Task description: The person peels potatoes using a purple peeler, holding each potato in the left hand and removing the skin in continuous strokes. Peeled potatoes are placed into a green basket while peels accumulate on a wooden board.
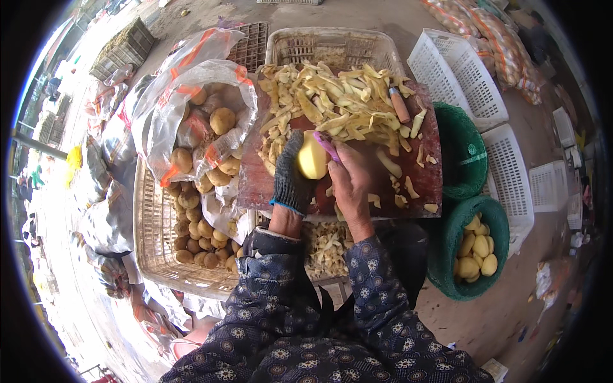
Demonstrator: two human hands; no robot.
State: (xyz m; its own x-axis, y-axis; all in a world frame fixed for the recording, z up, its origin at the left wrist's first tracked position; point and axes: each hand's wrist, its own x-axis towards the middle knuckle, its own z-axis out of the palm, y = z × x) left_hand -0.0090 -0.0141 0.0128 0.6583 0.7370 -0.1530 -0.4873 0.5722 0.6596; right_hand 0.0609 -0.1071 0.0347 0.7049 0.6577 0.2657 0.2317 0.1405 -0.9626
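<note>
My left hand [291, 177], in a dark knitted glove, holds a peeled yellow potato [312, 157] above a worn red board [261, 191]. Bare, my right hand [350, 179] grips a purple-handled peeler [327, 145] against the potato's upper right side. Potato peelings [330, 103] lie heaped across the back of the board, with smaller scraps near its right edge. A knife or peeler with an orange-brown handle [399, 105] rests on the heap. Left of the board, unpeeled potatoes [222, 120] fill an open clear plastic bag [167, 91].
A crate [143, 230] at the left holds more unpeeled potatoes. Peeled potatoes [481, 245] sit in a green mesh-lined container [436, 253] at the right, below another green container [459, 148]. White plastic crates [510, 177] stand beyond. A crate [335, 36] is behind the board.
</note>
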